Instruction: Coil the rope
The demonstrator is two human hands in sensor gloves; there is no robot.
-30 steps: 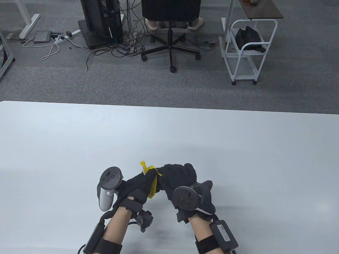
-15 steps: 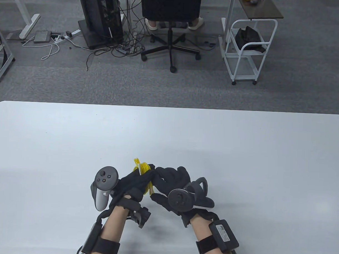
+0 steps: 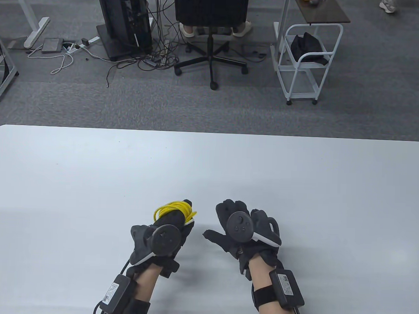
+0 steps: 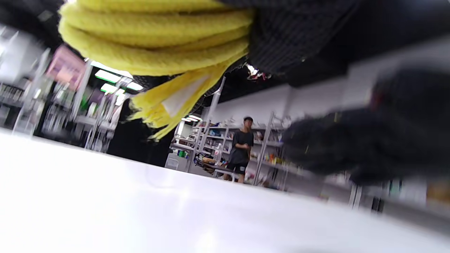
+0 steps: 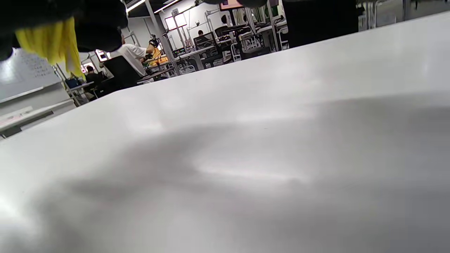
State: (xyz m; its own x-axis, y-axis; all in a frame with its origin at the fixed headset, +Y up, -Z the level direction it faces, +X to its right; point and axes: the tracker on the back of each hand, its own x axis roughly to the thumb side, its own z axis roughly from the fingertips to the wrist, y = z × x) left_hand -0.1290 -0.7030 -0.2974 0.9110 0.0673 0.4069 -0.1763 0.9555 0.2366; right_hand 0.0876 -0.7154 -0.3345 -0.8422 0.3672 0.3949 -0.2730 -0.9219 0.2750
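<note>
The yellow rope (image 3: 170,208) is wound in several loops around the fingers of my left hand (image 3: 179,215), which holds it just above the white table (image 3: 92,180). In the left wrist view the loops (image 4: 151,38) sit at the top, with a frayed end (image 4: 165,105) hanging below them. My right hand (image 3: 218,220) is a short way to the right of the rope, palm down, fingers spread and holding nothing. It appears blurred in the left wrist view (image 4: 365,147). The rope's end also shows at the top left of the right wrist view (image 5: 49,42).
The table's far edge (image 3: 210,133) runs across the middle of the table view. Beyond it on the floor are an office chair (image 3: 212,33), a white cart (image 3: 307,64) and a computer tower (image 3: 123,20) with cables.
My right hand has let go of the rope and moved to the right, opening. My left hand has turned palm down with the coil around its fingers.
</note>
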